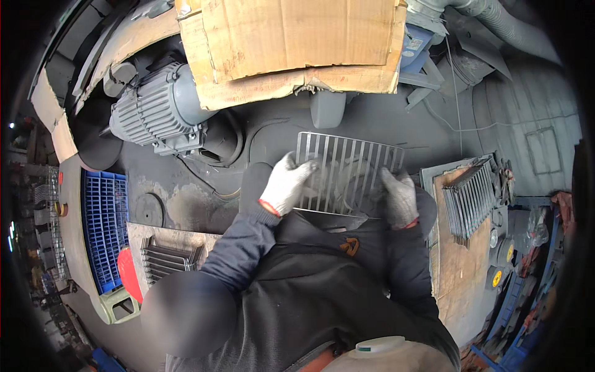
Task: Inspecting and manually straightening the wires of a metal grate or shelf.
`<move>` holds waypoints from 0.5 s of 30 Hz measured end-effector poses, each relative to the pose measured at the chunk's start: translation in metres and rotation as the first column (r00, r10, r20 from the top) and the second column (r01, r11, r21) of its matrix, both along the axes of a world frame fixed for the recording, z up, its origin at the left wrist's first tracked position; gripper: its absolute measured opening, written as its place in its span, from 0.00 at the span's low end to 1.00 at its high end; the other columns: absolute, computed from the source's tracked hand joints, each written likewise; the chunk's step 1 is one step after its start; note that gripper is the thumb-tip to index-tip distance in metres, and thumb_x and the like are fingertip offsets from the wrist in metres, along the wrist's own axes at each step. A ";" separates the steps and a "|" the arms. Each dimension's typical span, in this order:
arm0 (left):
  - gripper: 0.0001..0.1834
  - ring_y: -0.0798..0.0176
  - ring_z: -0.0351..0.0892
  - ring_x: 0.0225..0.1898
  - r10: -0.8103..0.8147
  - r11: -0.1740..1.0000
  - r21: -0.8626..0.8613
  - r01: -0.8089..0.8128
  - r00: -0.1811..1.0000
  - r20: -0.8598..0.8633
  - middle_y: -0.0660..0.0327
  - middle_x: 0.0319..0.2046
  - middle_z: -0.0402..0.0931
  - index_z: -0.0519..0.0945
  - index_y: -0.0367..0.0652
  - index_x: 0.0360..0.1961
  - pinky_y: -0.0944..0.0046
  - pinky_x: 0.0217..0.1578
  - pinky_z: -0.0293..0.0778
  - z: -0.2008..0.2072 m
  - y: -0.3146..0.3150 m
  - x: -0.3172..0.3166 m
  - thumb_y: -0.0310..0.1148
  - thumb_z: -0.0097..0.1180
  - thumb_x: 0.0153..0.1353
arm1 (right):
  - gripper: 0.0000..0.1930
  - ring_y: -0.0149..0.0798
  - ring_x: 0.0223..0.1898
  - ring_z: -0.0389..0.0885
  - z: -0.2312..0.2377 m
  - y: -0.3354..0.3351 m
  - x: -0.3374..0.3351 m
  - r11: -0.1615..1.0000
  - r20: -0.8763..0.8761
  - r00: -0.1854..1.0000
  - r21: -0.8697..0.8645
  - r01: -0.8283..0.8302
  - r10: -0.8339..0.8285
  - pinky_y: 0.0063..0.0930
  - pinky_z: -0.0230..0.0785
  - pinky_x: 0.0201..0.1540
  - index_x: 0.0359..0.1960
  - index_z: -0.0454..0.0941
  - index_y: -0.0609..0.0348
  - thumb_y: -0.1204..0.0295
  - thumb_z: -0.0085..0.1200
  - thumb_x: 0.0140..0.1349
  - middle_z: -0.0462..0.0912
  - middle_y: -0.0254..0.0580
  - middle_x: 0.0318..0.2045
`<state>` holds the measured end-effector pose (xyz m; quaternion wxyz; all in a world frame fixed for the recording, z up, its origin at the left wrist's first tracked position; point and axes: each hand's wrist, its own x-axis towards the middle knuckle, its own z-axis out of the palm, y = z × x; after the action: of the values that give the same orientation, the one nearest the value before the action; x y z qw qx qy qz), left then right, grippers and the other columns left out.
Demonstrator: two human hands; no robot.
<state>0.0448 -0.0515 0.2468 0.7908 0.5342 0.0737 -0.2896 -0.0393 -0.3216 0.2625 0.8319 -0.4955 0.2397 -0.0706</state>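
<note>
The head view is showing a person in white knit gloves holding a flat grey metal grille of parallel bars [347, 172] in front of the chest. The left hand [285, 184] is clamping its left edge, and the right hand [398, 197] is gripping its right edge. Stacks of similar grilles [469, 199] are lying on the board at right, with a grey ribbed electric motor [155, 110] sitting upper left.

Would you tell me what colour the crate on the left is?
Blue; the crate shows best in the head view.
</note>
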 end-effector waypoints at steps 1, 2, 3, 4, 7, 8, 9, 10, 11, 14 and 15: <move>0.24 0.63 0.88 0.44 -0.070 0.996 -0.055 0.069 0.997 -0.018 0.55 0.50 0.86 0.76 0.33 0.65 0.61 0.45 0.87 -0.007 -0.008 0.010 0.33 0.67 0.75 | 0.11 0.30 0.35 0.89 0.004 -0.014 -0.002 0.994 -0.142 0.990 -0.105 -0.023 0.008 0.25 0.81 0.35 0.56 0.84 0.63 0.72 0.61 0.78 0.91 0.39 0.42; 0.19 0.65 0.86 0.45 -0.116 0.983 -0.147 0.107 0.992 -0.053 0.58 0.49 0.86 0.78 0.35 0.63 0.61 0.46 0.87 -0.012 -0.013 0.014 0.31 0.66 0.76 | 0.11 0.29 0.33 0.88 0.003 -0.020 -0.002 0.991 -0.157 0.988 -0.128 -0.027 0.007 0.24 0.80 0.34 0.56 0.84 0.63 0.72 0.61 0.78 0.90 0.37 0.39; 0.19 0.65 0.86 0.45 -0.113 0.988 -0.113 0.104 0.991 -0.077 0.58 0.49 0.86 0.78 0.35 0.62 0.60 0.44 0.87 -0.017 -0.019 0.019 0.31 0.66 0.76 | 0.11 0.29 0.32 0.87 0.005 -0.028 -0.001 0.992 -0.123 0.992 -0.121 -0.030 0.015 0.23 0.78 0.32 0.56 0.84 0.63 0.71 0.62 0.77 0.90 0.36 0.37; 0.18 0.65 0.86 0.46 -0.107 0.987 -0.123 0.099 0.992 -0.060 0.59 0.49 0.86 0.79 0.36 0.61 0.60 0.43 0.87 -0.021 -0.023 0.022 0.31 0.66 0.76 | 0.11 0.28 0.31 0.86 0.004 -0.031 0.004 0.985 -0.179 0.984 -0.172 -0.018 -0.013 0.23 0.77 0.31 0.55 0.84 0.63 0.71 0.62 0.77 0.89 0.35 0.36; 0.17 0.66 0.85 0.44 -0.028 0.999 -0.017 0.028 1.000 0.011 0.60 0.46 0.86 0.79 0.35 0.58 0.58 0.33 0.86 -0.030 -0.010 0.027 0.33 0.66 0.76 | 0.10 0.28 0.29 0.85 -0.003 -0.019 0.027 0.984 -0.184 0.982 -0.166 -0.070 0.039 0.24 0.76 0.30 0.52 0.85 0.62 0.71 0.63 0.76 0.88 0.34 0.34; 0.17 0.66 0.85 0.43 0.017 0.999 0.040 -0.017 1.000 -0.011 0.60 0.44 0.86 0.79 0.35 0.58 0.58 0.32 0.85 -0.031 0.001 0.026 0.34 0.66 0.76 | 0.10 0.28 0.29 0.84 -0.007 -0.007 0.038 0.990 -0.173 0.982 -0.102 -0.095 0.077 0.24 0.75 0.30 0.52 0.86 0.62 0.70 0.64 0.76 0.88 0.34 0.34; 0.17 0.66 0.85 0.42 0.056 0.996 0.067 -0.055 0.998 -0.004 0.59 0.42 0.86 0.79 0.34 0.57 0.59 0.30 0.85 -0.031 0.015 0.024 0.34 0.66 0.76 | 0.09 0.28 0.29 0.84 -0.010 0.008 0.048 0.992 -0.131 0.985 -0.039 -0.117 0.111 0.24 0.75 0.30 0.51 0.86 0.62 0.70 0.64 0.76 0.88 0.34 0.34; 0.15 0.63 0.87 0.29 0.072 0.969 0.238 -0.070 0.997 0.001 0.57 0.37 0.85 0.77 0.36 0.55 0.61 0.29 0.87 -0.031 0.029 0.028 0.32 0.65 0.76 | 0.09 0.28 0.30 0.84 -0.013 0.025 0.057 0.983 -0.129 0.975 0.014 -0.182 0.182 0.25 0.76 0.31 0.50 0.87 0.62 0.70 0.64 0.76 0.88 0.34 0.35; 0.14 0.64 0.85 0.28 0.155 0.974 0.172 -0.148 0.988 -0.029 0.58 0.36 0.85 0.76 0.37 0.54 0.63 0.27 0.85 -0.030 0.043 0.028 0.32 0.65 0.76 | 0.08 0.28 0.30 0.85 -0.017 0.040 0.066 0.978 -0.167 0.964 0.039 -0.204 0.208 0.25 0.77 0.32 0.49 0.87 0.61 0.70 0.65 0.75 0.89 0.35 0.36; 0.15 0.65 0.85 0.29 0.149 0.978 0.157 -0.136 0.986 -0.076 0.58 0.37 0.84 0.76 0.38 0.54 0.61 0.28 0.85 -0.027 0.057 0.030 0.36 0.65 0.77 | 0.07 0.28 0.31 0.84 -0.022 0.059 0.073 0.983 -0.260 0.954 -0.066 -0.172 0.149 0.26 0.77 0.33 0.49 0.87 0.62 0.74 0.65 0.74 0.89 0.34 0.37; 0.15 0.64 0.85 0.31 0.133 0.970 0.212 -0.118 0.989 -0.058 0.58 0.38 0.83 0.76 0.39 0.52 0.59 0.30 0.86 -0.026 0.050 0.030 0.38 0.65 0.77 | 0.07 0.29 0.31 0.85 -0.021 0.056 0.070 0.987 -0.212 0.973 -0.112 -0.119 0.093 0.26 0.78 0.33 0.50 0.87 0.62 0.74 0.65 0.75 0.89 0.35 0.37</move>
<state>0.0745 -0.0011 0.2203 0.7441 0.5975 0.1654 -0.2488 0.0307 -0.2652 0.2410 0.7728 -0.5629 0.2928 0.0108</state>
